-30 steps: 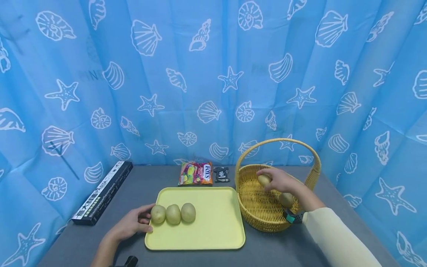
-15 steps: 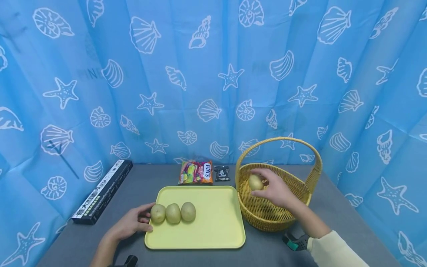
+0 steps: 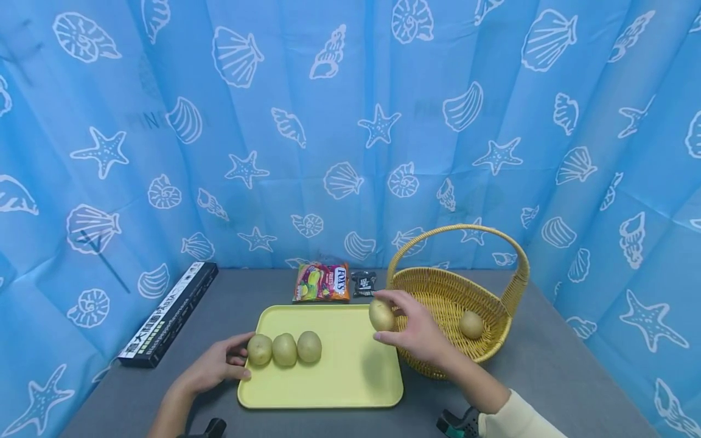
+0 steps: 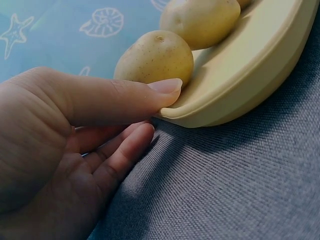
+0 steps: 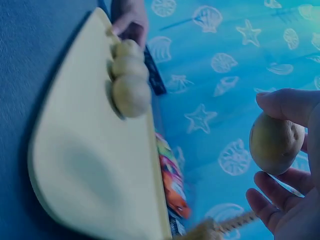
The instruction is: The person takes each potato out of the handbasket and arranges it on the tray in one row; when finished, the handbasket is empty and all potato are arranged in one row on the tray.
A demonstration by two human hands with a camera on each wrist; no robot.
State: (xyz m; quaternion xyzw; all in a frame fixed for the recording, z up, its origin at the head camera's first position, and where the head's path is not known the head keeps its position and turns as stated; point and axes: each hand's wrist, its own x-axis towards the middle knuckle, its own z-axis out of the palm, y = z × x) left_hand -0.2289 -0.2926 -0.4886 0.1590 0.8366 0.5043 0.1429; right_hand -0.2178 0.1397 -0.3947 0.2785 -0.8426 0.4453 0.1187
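In the head view, three potatoes (image 3: 284,350) stand in a row at the left of the yellow tray (image 3: 350,383). My left hand (image 3: 210,367) holds the tray's left edge, thumb on the rim, beside the nearest potato (image 4: 159,59); its other fingers are partly hidden. My right hand (image 3: 417,328) pinches another potato (image 3: 381,314) between thumb and fingers, raised above the tray's right end, as the right wrist view also shows with that potato (image 5: 276,144). One potato (image 3: 471,325) lies inside the wicker basket (image 3: 427,286) at the right.
Behind the tray lie a colourful candy bag (image 3: 322,282) and a small black packet (image 3: 364,283). A long black-and-white box (image 3: 168,314) lies at the left. The basket's tall handle (image 3: 459,229) arches up. A blue shell-patterned curtain (image 3: 350,134) hangs behind the grey table.
My right hand has carried its potato left, out of the basket and over the tray's right end. The potato left in the basket now shows. My left hand stays put.
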